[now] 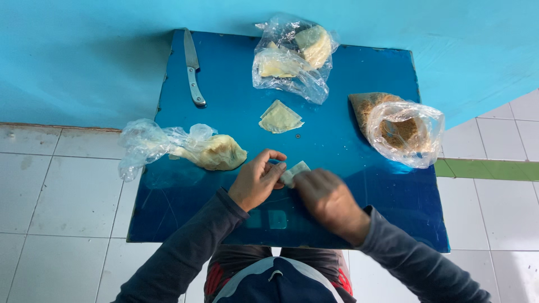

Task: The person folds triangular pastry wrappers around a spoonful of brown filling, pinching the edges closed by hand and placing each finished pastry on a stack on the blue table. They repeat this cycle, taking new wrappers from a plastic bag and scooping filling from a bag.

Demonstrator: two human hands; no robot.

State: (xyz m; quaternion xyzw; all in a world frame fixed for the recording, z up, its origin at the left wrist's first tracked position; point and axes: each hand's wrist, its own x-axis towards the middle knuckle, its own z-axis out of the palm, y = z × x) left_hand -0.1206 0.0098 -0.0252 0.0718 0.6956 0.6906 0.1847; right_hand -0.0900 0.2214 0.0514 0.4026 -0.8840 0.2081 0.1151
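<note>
My left hand [257, 180] and my right hand [325, 199] meet over the front middle of a shiny blue board [348, 140]. Both pinch a small pale piece of dough [294, 172] between their fingertips, just above the board. A folded triangular piece of pale dough [279, 118] lies flat on the board a little beyond my hands. Dark grey sleeves cover both forearms.
A clear bag with a yellowish dough lump [216, 152] lies left. At the back, a clear bag [292, 59] holds pale pieces. A bag of brown crumbs [400, 130] sits at the right. A steel knife [192, 67] lies at the back left. White tiled floor surrounds the board.
</note>
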